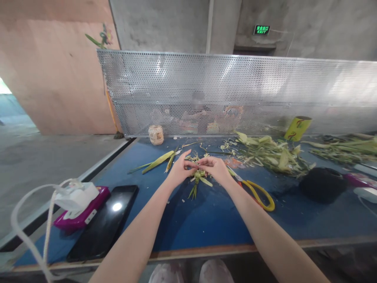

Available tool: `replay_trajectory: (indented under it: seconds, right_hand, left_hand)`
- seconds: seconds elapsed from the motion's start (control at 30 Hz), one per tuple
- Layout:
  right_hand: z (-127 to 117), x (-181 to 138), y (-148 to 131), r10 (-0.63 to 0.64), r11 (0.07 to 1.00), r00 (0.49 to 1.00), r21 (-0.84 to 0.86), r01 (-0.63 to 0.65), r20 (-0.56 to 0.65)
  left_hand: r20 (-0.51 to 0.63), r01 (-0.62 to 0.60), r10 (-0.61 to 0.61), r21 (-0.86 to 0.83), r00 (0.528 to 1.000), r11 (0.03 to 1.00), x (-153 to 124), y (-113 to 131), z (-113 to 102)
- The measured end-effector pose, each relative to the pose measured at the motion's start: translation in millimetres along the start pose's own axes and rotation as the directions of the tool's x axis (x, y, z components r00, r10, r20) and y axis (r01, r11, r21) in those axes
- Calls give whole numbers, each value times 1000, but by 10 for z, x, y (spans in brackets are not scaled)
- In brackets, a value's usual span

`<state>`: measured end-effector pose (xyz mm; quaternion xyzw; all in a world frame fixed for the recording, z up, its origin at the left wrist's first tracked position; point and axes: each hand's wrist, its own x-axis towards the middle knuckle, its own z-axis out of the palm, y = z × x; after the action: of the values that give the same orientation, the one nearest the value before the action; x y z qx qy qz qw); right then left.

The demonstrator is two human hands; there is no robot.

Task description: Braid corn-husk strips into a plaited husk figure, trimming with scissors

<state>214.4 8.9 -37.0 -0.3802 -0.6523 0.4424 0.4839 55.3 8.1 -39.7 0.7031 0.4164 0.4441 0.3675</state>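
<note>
My left hand and my right hand meet at the middle of the blue table. Fingertips of both hands are pinched together, and whatever small piece lies between them is too small to make out. Directly beneath them is a green plant bundle, with thin stems pointing toward me and pale bits behind it. Beside my right wrist lie scissors with yellow handles, their blades partly hidden by the arm. Left of my left hand rest some long yellow-green leaf strips.
A black phone and a purple power strip with white plugs lie at left. A ball of twine stands by the perforated metal screen. To the right are a husk pile, a yellow-green can and a black round object.
</note>
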Motion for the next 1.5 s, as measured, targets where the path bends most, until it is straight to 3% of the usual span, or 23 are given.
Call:
replay_trajectory:
  seconds: [0.33, 0.7, 0.97, 1.27, 1.5]
  right_hand:
    - [21, -21, -40, -91, 989, 996, -119, 89, -12]
    - [12, -31, -29, -154, 967, 988, -208, 144, -31]
    - [2, -20, 36, -312, 837, 949, -461, 296, 43]
    - [18, -19, 69, -282, 726, 951, -619, 299, 129]
    - [27, -28, 98, -300, 643, 944, -703, 305, 134]
  left_hand:
    - [11, 22, -21, -147, 1000, 989, 20, -28, -12]
    - [-26, 3, -5, -97, 1000, 995, 18, -12, 1]
    - [-18, 20, -22, -128, 1000, 992, 19, -30, 0]
    - [-9, 31, -31, 16, 999, 999, 4, -62, -25]
    - [16, 114, -113, -67, 993, 991, 34, -113, 6]
